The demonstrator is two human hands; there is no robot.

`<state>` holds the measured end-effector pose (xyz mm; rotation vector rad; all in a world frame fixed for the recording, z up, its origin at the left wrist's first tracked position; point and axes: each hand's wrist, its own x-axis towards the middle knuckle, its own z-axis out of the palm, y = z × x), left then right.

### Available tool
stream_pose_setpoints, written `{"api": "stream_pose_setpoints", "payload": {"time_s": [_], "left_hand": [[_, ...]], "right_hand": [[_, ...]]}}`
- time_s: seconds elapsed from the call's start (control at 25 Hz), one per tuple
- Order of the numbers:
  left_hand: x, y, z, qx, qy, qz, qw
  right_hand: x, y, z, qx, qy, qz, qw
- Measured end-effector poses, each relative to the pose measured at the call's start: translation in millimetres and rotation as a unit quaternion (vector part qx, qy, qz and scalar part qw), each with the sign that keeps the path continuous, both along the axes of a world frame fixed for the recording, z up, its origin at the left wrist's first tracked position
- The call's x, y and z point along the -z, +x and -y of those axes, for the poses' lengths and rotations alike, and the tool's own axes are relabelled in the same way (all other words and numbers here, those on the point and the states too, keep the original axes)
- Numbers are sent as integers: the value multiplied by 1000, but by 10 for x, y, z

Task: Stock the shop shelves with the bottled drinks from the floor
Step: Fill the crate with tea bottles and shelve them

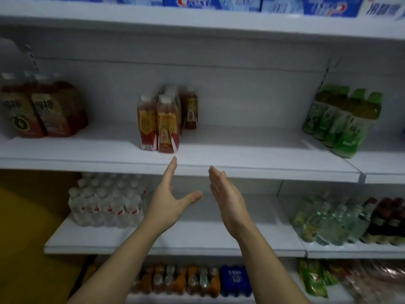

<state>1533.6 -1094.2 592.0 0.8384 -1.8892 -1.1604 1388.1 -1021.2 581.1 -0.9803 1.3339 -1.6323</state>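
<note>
A small group of red-and-yellow labelled tea bottles (162, 121) stands on the middle white shelf (241, 163), near its centre. Just below and in front of the shelf's front edge, my left hand (169, 198) is raised with straight fingers and thumb spread, holding nothing. My right hand (228, 196) is beside it, palm turned towards the left hand, fingers straight, also holding nothing. Both hands are apart from the bottles. A wrapped pack of red drink bottles (39, 108) sits at the shelf's left end.
Green tea bottles (344, 119) stand on the neighbouring shelf at right. A water bottle pack (107, 200) sits on the lower shelf, mixed bottles (341, 220) at its right. Orange packs (179, 279) and a blue pack (235, 280) fill the bottom shelf. Toothpaste boxes (210, 2) line the top.
</note>
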Motion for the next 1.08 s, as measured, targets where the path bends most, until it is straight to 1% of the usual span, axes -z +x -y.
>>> {"api": "stream_pose_setpoints", "payload": {"time_s": [0.16,0.28,0.36,0.56,0.68,0.76,0.88,1.08], "left_hand": [[484,-85,-503,-1,70,39,997],[939,-149,-786,8,118,80,990],[1278,-172,-954,11,146,108,983],[2150,-88,-1180,-2,225,181,957],[2731,19,-1222,-15,277,201,940],[3219,126,-1179,-31,305,225,925],[3934,279,-1116,-49,363,257,894],[5131,506,-1018,-22,408,289,866]], "right_hand": [[674,-105,-456,8,80,4,997],[1126,-129,-753,18,144,-2,989],[1442,-149,-950,25,186,12,982],[2361,-125,-1269,21,290,52,955],[2957,-58,-1352,26,337,84,937],[3424,40,-1341,13,379,102,920],[4116,195,-1322,-11,452,120,884],[5440,599,-1048,-71,534,103,836]]}}
